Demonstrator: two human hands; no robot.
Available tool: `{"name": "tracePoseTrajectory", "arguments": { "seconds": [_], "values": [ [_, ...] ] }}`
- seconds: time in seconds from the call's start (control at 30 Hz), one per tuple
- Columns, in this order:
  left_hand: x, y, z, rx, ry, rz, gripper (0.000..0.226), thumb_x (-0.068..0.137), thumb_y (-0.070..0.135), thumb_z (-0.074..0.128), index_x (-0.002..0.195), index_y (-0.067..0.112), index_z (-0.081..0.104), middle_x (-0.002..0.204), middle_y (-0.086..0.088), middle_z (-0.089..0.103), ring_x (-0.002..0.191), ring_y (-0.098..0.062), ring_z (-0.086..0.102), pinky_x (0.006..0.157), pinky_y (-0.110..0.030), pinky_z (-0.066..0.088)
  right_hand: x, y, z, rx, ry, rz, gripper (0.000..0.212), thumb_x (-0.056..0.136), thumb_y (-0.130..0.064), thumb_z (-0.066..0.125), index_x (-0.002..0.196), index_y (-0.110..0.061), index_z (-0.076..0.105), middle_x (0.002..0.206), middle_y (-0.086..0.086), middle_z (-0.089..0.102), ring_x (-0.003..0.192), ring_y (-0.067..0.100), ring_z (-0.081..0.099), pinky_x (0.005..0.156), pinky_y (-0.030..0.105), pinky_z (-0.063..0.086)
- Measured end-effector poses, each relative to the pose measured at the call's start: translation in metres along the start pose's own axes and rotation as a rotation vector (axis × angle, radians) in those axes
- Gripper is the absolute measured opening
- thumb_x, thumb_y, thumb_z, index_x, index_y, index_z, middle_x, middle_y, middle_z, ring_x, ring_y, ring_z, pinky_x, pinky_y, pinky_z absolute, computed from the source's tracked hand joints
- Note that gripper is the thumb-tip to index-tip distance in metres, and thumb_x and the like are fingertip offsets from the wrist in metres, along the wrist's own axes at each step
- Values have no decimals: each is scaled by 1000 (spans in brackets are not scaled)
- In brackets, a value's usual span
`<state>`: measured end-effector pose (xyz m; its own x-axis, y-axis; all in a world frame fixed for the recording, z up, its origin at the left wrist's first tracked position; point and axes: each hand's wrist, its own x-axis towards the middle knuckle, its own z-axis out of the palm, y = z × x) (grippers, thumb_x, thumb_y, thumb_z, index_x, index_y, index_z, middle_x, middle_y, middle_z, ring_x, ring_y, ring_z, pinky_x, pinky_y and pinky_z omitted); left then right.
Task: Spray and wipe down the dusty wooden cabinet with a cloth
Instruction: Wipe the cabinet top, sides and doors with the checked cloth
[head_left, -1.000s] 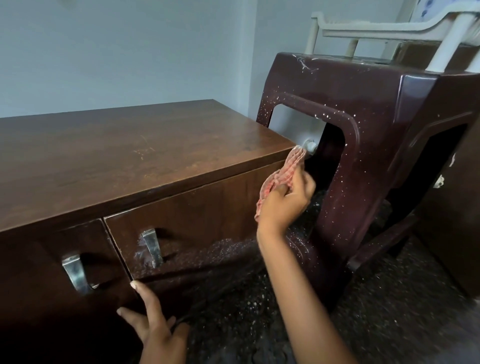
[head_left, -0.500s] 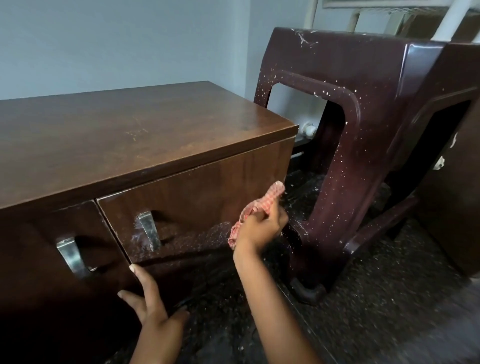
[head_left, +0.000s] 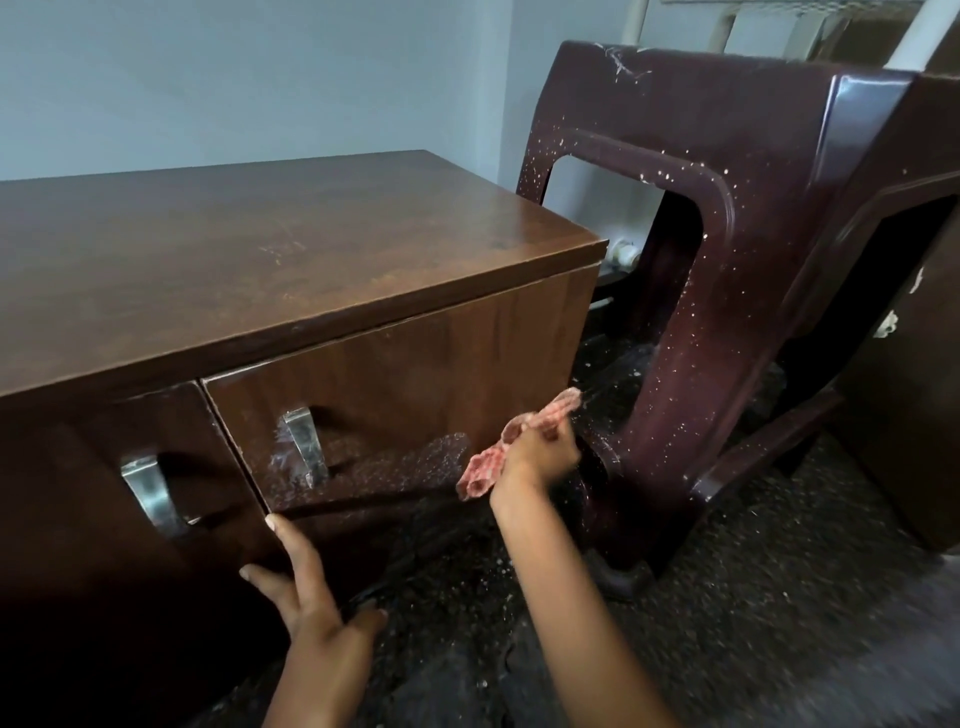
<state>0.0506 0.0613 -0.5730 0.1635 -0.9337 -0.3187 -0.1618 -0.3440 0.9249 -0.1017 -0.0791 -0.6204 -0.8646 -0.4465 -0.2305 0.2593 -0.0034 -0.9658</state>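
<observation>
Cloth (head_left: 511, 441), pink-checked and bunched, is gripped in the right hand (head_left: 540, 454), whose fingers are closed around its middle so that one end sticks up toward the right and the other hangs down to the left. The hand is held at the lower right corner of the cabinet (head_left: 311, 249), close to the front panel; whether the cloth is actually pressed to the wood cannot be told. Just beyond the knuckles stands a dark plastic stool (head_left: 727, 260), speckled with pale flecks, its leg near the cabinet's end.

The left hand (head_left: 306, 587) is open, fingers spread, and is laid flat against the lower edge of the front, under the seam between the two doors; nothing is gripped by it. It seems to be used as a brace.

On the right door (head_left: 415, 384) a dull, speckled band is seen along the lower part, running from the metal handle (head_left: 304, 447) toward the cloth, with whitish smears around the handle itself. A second handle (head_left: 150, 493) is seen on the left door, which lies in shadow. The top looks smooth, with only faint scuffs.

Wiping of the front is judged to be the step in hand, with the lower right door not yet done. No spray bottle is in view. For the next move, the cloth would need to be flattened against the panel and drawn leftward along the speckled band toward the handle, with firm pressure kept near the bottom edge.
</observation>
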Motion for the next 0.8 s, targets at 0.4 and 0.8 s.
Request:
{"name": "tracePoseTrajectory", "arguments": {
  "seconds": [0.4, 0.8],
  "values": [
    [2, -4, -1, 19, -28, 6, 109, 85, -16, 47, 131, 55, -22, 146, 0, -43, 140, -17, -25, 115, -39, 9, -10, -10, -1, -3, 0, -223, 53, 88, 12, 44, 134, -11, 51, 122, 15, 46, 112, 28, 51, 84, 10, 32],
    [0, -4, -5, 43, -54, 26, 104, 87, -12, 47, 136, 51, -21, 147, 0, -41, 129, -3, -24, 115, -39, 6, -18, 7, 2, -72, 39, -196, 52, 87, 4, 47, 135, -17, 52, 117, 11, 50, 106, 27, 53, 99, 34, 41]
  ]
}}
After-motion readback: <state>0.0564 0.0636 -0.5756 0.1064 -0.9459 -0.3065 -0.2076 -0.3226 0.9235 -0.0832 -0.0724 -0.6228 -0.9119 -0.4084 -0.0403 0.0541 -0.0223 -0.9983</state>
